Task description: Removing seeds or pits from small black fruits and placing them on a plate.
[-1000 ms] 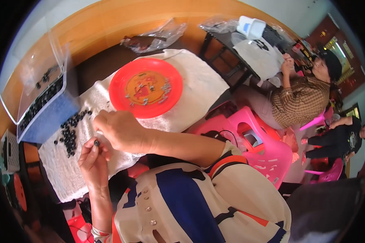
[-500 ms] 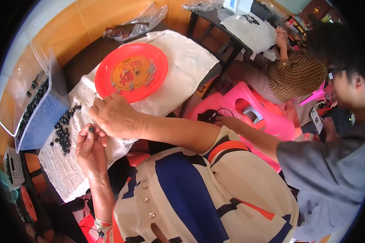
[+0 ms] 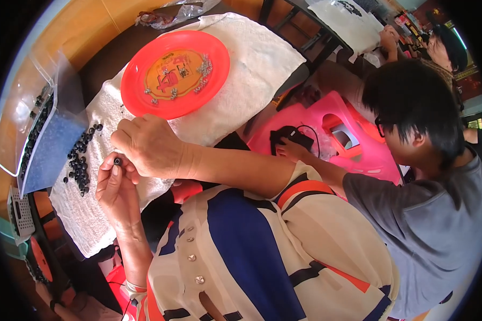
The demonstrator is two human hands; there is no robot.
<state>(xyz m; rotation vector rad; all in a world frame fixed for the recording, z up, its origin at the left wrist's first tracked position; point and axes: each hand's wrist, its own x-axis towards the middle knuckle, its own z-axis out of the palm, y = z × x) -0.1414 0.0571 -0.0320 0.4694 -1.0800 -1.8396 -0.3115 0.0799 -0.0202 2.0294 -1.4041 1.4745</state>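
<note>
The left hand pinched a small black bead at middle left; the right hand curled over it, hiding its hold; slow, steady fingers seemed best.

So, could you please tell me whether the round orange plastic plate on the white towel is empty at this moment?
No, the round orange plastic plate carries several small silvery metal pieces scattered across its yellow middle.

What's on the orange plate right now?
The orange plate holds small silvery metal pieces, scattered and clustered over its yellow printed centre. None of the black beads lie on it. Whether more pieces sit beneath those clusters cannot be seen.
</note>
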